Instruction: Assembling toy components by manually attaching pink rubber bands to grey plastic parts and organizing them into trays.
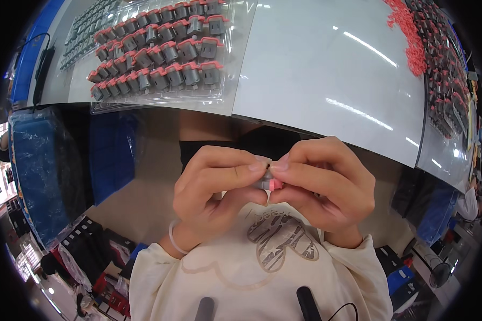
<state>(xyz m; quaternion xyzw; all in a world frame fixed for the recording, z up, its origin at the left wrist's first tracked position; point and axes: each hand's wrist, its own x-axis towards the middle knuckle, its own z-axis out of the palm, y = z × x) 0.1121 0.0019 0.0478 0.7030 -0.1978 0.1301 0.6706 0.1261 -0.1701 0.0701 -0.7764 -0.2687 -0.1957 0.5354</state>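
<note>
White desk (305,64) space spreads behind; at its left, a clear tray (227,59) carries rows of grey motors (175,78). Before the desk's front edge, left hand (214,184) and right hand (329,184) pinch a small grey-and-pink piece (273,185) between their fingers (mostly hidden). Farther right lie loose pink bits (414,56).

Blue fills the left!

At left, a blue panel (35,176) gleams under clear plastic (72,144), a darker blue bin (111,158) just right of it; upper left, a black rod (43,75) trails its cord (37,36); right edge, a person (469,205) in white
</note>
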